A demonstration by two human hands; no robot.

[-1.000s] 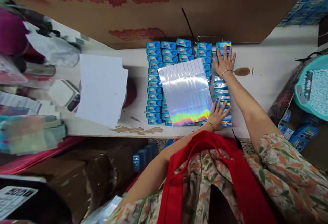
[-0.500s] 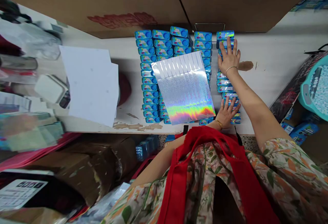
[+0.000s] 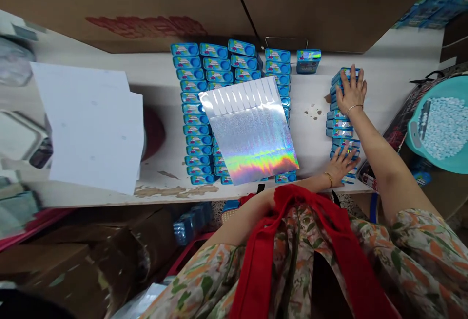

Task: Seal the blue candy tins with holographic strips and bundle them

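My right hand (image 3: 351, 94) lies spread over the far part of a row of small blue tins (image 3: 340, 124) at the right of the table. Nearer the front edge, my left hand (image 3: 341, 165) rests with its fingers apart on the same row. One blue tin (image 3: 308, 62) stands apart, left of the row's far end. Further left, several more rows of blue tins (image 3: 198, 130) stand side by side. A shiny holographic sticker sheet (image 3: 252, 131) lies tilted on top of them and hides some tins.
Large cardboard boxes (image 3: 153, 2) border the white table (image 3: 310, 129) at the back. White paper sheets (image 3: 95, 129) lie at the left, partly over a dark red round object (image 3: 153, 133). To the right is a turquoise basin (image 3: 417, 134) filled with small pale pieces (image 3: 448, 129).
Both hands have moved right, and the row of tins beneath them has shifted right, away from the other rows. One tin from its far end has stayed behind. The camera view has shifted too.
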